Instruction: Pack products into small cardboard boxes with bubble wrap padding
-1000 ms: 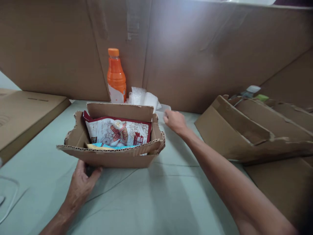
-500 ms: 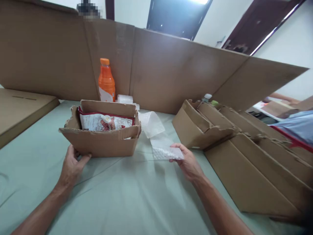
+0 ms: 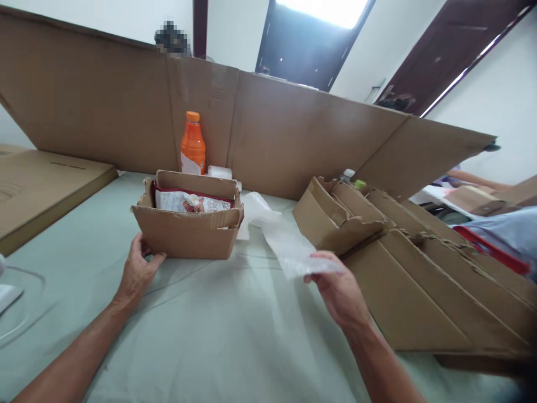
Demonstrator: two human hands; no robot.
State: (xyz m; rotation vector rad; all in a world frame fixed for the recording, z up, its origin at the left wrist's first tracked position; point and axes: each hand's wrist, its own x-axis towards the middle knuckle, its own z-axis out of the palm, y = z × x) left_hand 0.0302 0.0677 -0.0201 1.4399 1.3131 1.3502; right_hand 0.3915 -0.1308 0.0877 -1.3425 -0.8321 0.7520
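My left hand (image 3: 140, 266) is closed on the lower left corner of a small open cardboard box (image 3: 188, 235), thumb along its bottom front edge, the other fingers partly hidden. Inside the box lies a white packet with a dark red edge and a printed picture (image 3: 176, 201). Between the thumb and fingers of my right hand (image 3: 338, 285) is the near end of a bubble wrap strip (image 3: 289, 249). The strip stretches back over the cloth towards the right side of the box, where its far end lies.
An orange bottle (image 3: 193, 145) stands behind the box, against a tall cardboard screen (image 3: 302, 129). Several open cardboard boxes (image 3: 413, 291) line the right side. A flat carton (image 3: 54, 184) lies at the left. Another person's arm (image 3: 480, 179) shows at far right.
My right hand has drawn the near end of the bubble wrap to the right, and the strip is stretched out longer. My left hand stays at the box corner. The view has shifted.
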